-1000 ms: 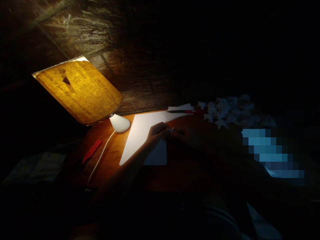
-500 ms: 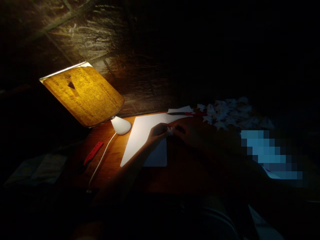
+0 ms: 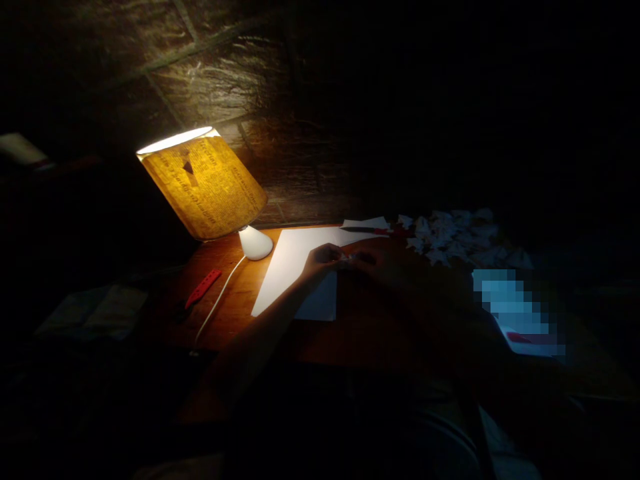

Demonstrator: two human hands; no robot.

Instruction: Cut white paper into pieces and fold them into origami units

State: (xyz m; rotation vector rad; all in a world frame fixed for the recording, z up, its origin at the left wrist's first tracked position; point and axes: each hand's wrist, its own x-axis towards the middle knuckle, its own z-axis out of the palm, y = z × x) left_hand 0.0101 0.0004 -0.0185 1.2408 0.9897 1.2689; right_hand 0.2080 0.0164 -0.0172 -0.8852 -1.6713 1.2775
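Observation:
My left hand is closed at the fingertips over the upper right part of a stack of white paper sheets. Facing it, my right hand is closed too, its fingers dim in shadow. Between the two sets of fingertips is a small whitish folded paper piece, gripped from both sides; its exact shape is too small and dark to make out. Beyond my right hand lies a heap of folded paper pieces with pointed corners.
A lit table lamp stands left on the wooden table, its white cord running forward. Near it lies a red-handled tool. A dark-bladed knife lies behind my hands. A glowing, blurred-out screen is at right.
The whole view has shifted, so the lamp appears further right. My hands stay together around the small paper piece, with a slight change in the fingers.

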